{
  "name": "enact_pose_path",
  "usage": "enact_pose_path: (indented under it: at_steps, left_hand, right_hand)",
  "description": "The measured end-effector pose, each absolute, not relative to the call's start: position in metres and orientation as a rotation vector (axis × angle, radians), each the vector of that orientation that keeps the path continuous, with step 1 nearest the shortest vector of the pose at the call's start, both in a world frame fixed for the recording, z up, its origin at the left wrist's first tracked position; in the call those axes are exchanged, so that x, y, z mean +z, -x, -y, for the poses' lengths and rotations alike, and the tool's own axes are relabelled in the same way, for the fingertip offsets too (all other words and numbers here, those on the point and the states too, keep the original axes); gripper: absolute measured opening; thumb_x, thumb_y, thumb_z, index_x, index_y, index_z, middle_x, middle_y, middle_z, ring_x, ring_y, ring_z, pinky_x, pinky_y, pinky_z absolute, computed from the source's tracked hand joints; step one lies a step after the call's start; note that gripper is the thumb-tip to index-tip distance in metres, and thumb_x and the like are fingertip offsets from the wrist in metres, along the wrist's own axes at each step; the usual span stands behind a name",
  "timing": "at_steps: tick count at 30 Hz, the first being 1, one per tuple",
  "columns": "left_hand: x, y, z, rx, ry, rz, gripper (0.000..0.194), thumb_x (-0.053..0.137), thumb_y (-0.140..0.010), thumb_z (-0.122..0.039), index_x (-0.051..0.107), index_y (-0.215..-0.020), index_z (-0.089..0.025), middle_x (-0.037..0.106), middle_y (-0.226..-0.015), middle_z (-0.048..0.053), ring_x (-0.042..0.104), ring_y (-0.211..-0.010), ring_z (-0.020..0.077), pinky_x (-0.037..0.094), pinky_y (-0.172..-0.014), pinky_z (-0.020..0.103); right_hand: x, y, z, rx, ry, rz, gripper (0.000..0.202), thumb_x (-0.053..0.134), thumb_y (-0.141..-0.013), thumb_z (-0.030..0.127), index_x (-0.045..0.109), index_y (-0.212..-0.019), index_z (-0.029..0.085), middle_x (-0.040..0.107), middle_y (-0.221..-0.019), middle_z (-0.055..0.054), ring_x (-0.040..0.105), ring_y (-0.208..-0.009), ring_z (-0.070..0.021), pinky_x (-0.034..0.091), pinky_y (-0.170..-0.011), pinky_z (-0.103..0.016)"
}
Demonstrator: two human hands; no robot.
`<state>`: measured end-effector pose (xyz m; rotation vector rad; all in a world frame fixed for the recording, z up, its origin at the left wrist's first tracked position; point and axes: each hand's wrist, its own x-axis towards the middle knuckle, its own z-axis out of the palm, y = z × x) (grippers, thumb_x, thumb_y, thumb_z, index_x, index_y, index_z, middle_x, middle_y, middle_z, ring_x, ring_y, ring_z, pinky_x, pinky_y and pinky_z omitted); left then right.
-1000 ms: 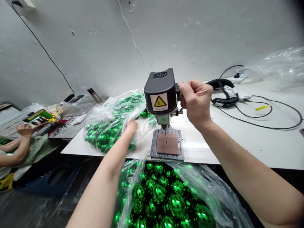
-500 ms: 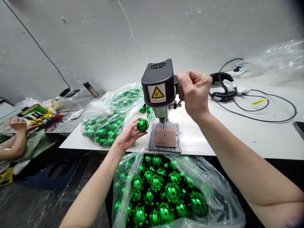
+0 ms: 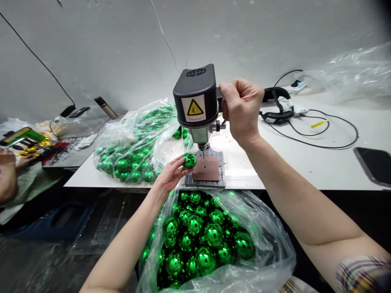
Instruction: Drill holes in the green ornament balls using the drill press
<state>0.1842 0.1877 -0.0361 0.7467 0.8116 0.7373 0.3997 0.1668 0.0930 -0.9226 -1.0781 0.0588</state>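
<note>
Between its fingertips my left hand [image 3: 171,174] holds a shiny green bauble [image 3: 190,160], just at the left edge of a brown square plate [image 3: 206,169] with a small hole in it. The plate lies on the grey base [image 3: 220,183] of a bench drill press [image 3: 195,97]. Above the plate hangs the thin drill bit [image 3: 203,154], apart from the bauble. My right hand [image 3: 242,108] is closed in a fist around the drill press lever [image 3: 219,93] on the machine's right side; most of the lever is hidden by the fingers.
An open plastic bag of green baubles [image 3: 204,260] sits below the table edge, in front of me. Another bagged heap [image 3: 128,160] lies left of the drill. A headset [image 3: 276,116], cables and a phone [image 3: 374,165] lie right. A co-worker's hand [image 3: 7,175] shows far left.
My left hand has brought the bauble rightward to the edge of the brown plate. The right hand stays on the lever. The whole view has shifted, showing more of the phone.
</note>
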Motion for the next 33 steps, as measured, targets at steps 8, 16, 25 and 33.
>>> enact_pose_path:
  at_steps: [8,16,25,33]
  left_hand:
    - [-0.065,-0.201,-0.207,0.784,-0.837,-0.816,0.043,0.077,-0.076,-0.03,0.054,-0.111,-0.023,0.07,-0.104,0.004,0.069,-0.094,0.0189,0.055,-0.094,0.044]
    - [-0.082,-0.208,-0.203,0.833,-1.063,-0.787,0.06,0.084,-0.07,-0.037,0.059,-0.122,-0.02,0.072,-0.104,0.005,0.067,-0.096,0.0168,0.05,-0.094,0.034]
    - [-0.099,-0.225,-0.2,0.806,-1.378,-0.751,0.061,0.084,-0.068,-0.03,0.061,-0.123,-0.018,0.071,-0.112,0.007,0.066,-0.104,0.0197,0.049,-0.1,0.035]
    - [-0.107,-0.226,-0.215,0.977,-1.383,-0.943,0.061,0.081,-0.068,-0.031,0.059,-0.123,-0.016,0.069,-0.112,0.009,0.064,-0.102,0.0196,0.049,-0.096,0.034]
  right_hand:
    - [0.096,-0.396,-0.16,0.08,1.04,1.073,0.063,0.057,-0.089,0.063,0.019,-0.059,0.023,0.025,-0.053,0.002,0.032,-0.048,-0.0106,0.027,-0.042,-0.027]
    - [0.096,-0.395,-0.159,0.096,0.98,1.081,0.059,0.062,-0.093,0.044,0.02,-0.058,0.023,0.024,-0.054,0.004,0.026,-0.05,-0.0092,0.028,-0.048,-0.028]
    - [0.096,-0.395,-0.158,0.071,1.034,1.105,0.061,0.056,-0.091,0.06,0.018,-0.06,0.024,0.026,-0.053,0.004,0.026,-0.051,-0.0103,0.028,-0.048,-0.028]
    - [0.097,-0.394,-0.156,0.079,1.04,1.097,0.058,0.059,-0.095,0.044,0.019,-0.058,0.023,0.029,-0.053,0.004,0.027,-0.05,-0.0096,0.028,-0.047,-0.028]
